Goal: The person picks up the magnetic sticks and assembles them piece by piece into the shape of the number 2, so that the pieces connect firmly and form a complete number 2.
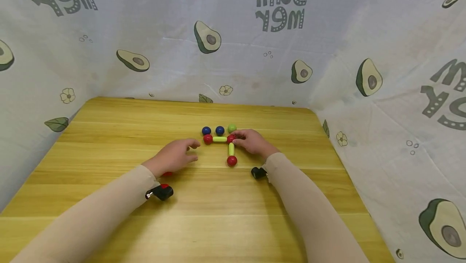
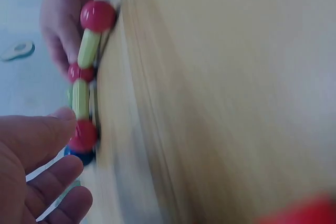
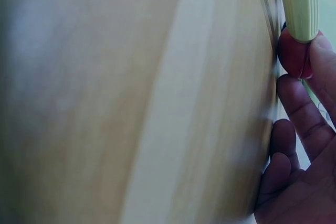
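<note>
Pinching the corner ball point(image 1: 230, 138) near frame centre with right hand point(image 1: 252, 141), probably steadying 2 rods point(image 1: 220, 139), with left hand point(image 1: 172, 158) loosely spread.

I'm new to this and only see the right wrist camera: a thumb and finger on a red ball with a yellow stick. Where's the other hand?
Observer: The left hand is left of the pieces, fingers apart, holding nothing that I can see.
Visitor: Is mine the only yellow stick?
Observer: No, there are two. The first stick runs left and the second stick toward the person, making a corner at the red ball your view shows.
Visitor: What's at their other ends?
Observer: Each has another ball, also red: a left ball and a near ball.
</note>
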`<state>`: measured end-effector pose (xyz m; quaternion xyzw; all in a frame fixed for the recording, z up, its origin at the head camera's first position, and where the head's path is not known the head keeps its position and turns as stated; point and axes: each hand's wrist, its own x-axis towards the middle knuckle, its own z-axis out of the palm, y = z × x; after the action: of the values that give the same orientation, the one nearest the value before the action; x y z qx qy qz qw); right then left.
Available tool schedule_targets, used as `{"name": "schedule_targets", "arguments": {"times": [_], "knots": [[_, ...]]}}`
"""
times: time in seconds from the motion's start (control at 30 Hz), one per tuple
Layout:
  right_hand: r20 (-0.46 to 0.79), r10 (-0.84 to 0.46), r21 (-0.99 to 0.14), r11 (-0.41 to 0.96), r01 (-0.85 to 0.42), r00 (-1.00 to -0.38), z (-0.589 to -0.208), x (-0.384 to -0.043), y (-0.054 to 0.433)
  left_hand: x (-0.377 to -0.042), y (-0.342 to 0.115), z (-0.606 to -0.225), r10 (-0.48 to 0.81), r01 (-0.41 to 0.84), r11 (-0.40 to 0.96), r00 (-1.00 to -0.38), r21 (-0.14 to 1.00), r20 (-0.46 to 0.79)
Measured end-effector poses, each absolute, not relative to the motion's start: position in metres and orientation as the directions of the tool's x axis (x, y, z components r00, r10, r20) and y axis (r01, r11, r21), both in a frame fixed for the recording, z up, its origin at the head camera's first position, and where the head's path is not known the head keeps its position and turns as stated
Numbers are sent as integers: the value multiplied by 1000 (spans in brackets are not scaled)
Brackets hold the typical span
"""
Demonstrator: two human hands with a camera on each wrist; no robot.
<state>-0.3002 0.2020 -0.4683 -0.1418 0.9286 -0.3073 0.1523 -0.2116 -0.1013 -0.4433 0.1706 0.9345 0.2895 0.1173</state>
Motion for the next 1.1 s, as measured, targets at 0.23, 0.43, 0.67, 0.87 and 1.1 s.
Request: {"name": "schedule_targets", "arguments": {"times": [0.23, 0.43, 0.67, 0.87, 1.1], "knots": [[-188, -370, -603, 775, -191, -910, -468, -303, 205, -214, -150, -446, 350, 202, 798, -922, 567, -164], [-183, -389, -590, 778, -216, -903, -467, -309, 208, -213, -172, -449, 340, 196, 810, -925, 553, -170], [-189, -390, -617, 761, -200, -901, -466, -313, 208, -210, -188, -453, 347, 202, 809, -922, 551, -172], [-186, -386, -612, 765, -201, -903, -466, -313, 208, -208, -196, -455, 346, 185, 802, -919, 568, -189], [-186, -391, -602, 770, -210, -902, -467, -312, 208, -202, -194, -457, 329, 132, 775, -919, 618, -216]]}}
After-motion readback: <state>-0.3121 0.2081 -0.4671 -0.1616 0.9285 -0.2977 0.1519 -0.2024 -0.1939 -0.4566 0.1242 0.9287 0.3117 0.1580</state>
